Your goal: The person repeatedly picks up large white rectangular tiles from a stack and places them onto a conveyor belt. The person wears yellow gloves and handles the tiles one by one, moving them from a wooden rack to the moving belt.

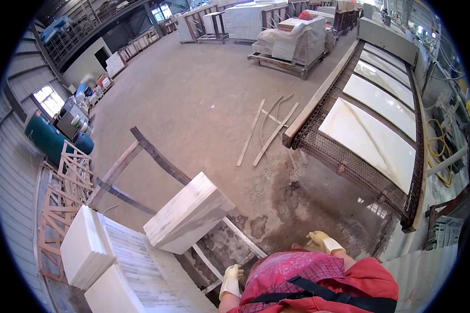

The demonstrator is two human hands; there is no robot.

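Note:
Both my hands wear cream rubber gloves. My left hand [233,275] hangs beside my body with its fingers curled in, and no object shows in it. Nearest to it is a metal stand [208,264] low on the floor, which bears a block of stacked white marble slabs [190,213]. My right hand [317,240] is held off to the right, its fingers loosely bent and apart, with nothing in them. Beyond that hand a conveyor [344,169] carries several polished white slabs [371,141], the closest one with a brown vein.
More stacked slabs [86,248] stand at the lower left. Wooden strips [274,135] lie on the floor, which is wet and broken near the conveyor. A dark metal frame [154,156] lies ahead on the left. A wrapped pallet [292,44] stands far off; a yellow hose [444,156] hangs at right.

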